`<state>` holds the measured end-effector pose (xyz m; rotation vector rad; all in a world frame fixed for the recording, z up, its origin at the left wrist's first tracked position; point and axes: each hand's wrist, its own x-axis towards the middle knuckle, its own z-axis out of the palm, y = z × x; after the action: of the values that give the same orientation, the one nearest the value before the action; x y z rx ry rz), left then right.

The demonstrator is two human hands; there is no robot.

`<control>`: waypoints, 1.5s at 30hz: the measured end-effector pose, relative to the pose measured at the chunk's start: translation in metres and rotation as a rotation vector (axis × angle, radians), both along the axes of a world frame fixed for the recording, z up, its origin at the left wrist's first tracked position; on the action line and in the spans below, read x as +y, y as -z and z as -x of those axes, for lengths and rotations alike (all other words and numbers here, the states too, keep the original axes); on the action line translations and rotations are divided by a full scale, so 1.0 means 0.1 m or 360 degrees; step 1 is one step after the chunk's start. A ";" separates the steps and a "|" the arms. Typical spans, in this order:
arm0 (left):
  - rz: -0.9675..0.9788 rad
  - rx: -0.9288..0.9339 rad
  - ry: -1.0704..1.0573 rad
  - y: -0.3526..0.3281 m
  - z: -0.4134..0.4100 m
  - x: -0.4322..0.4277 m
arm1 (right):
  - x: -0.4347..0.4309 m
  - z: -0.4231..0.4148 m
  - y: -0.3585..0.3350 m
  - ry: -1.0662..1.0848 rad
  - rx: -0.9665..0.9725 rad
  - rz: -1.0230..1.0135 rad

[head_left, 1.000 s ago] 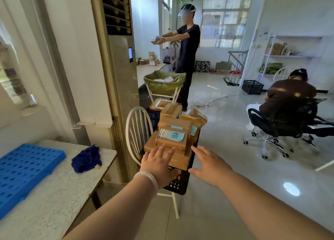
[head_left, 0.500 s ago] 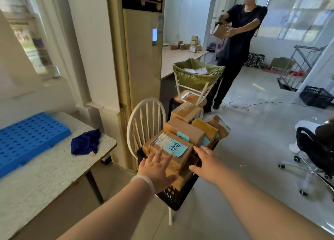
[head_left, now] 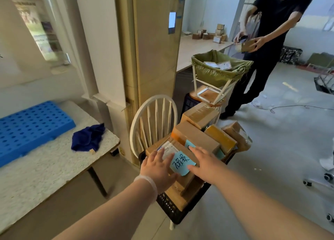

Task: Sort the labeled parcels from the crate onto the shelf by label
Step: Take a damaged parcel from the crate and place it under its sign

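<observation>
A black crate (head_left: 173,208) stands on a white chair (head_left: 153,117) and is piled with several brown cardboard parcels. The nearest parcel (head_left: 188,181) lies on top and bears a blue note (head_left: 181,163) with dark handwriting. My left hand (head_left: 157,169) lies with spread fingers on that parcel's left side. My right hand (head_left: 203,163) lies with straight fingers on its right side, the thumb by the note. Behind it sits a longer parcel (head_left: 196,136) with another blue note. No shelf is in view.
A speckled table (head_left: 45,169) on the left carries a blue perforated panel (head_left: 30,126) and a dark blue cloth (head_left: 87,138). A tall beige cabinet (head_left: 155,46) stands behind the chair. A green-lined bin (head_left: 220,71) and a person in black (head_left: 269,46) holding a parcel stand beyond.
I have come closer to the crate and the view has tilted down. Both hands have reached forward from the crate's near edge onto the top parcel, one on each side of its blue note.
</observation>
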<state>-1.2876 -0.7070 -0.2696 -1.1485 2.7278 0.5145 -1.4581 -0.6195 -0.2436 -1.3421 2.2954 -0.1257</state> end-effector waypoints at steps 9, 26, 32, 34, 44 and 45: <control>-0.0065 0.0049 -0.0457 0.26 0.24 0.11 | -0.35 0.41 0.19 -0.0403 -0.0094 -0.0130; -0.0652 0.0843 -0.1359 0.53 0.57 0.54 | -0.48 0.78 0.50 -0.0891 -0.0436 -0.0163; -0.0465 0.0996 -0.1426 0.31 0.45 0.51 | -0.59 0.66 0.37 -0.0984 -0.0478 0.0077; -0.0408 0.1027 -0.1443 0.21 0.34 0.48 | -0.64 0.52 0.30 -0.1023 -0.0478 0.0154; -0.0090 0.1230 -0.1467 -0.04 -0.64 0.23 | -1.01 -0.46 0.09 -0.1204 -0.0553 0.0420; -0.0076 0.1238 -0.1480 -0.06 -0.75 0.19 | -1.07 -0.58 0.08 -0.1212 -0.0561 0.0439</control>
<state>-1.2126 -0.6884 -0.2639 -2.6329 2.4440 1.3475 -1.3997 -0.7267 -0.2514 -2.0487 1.4003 -0.3942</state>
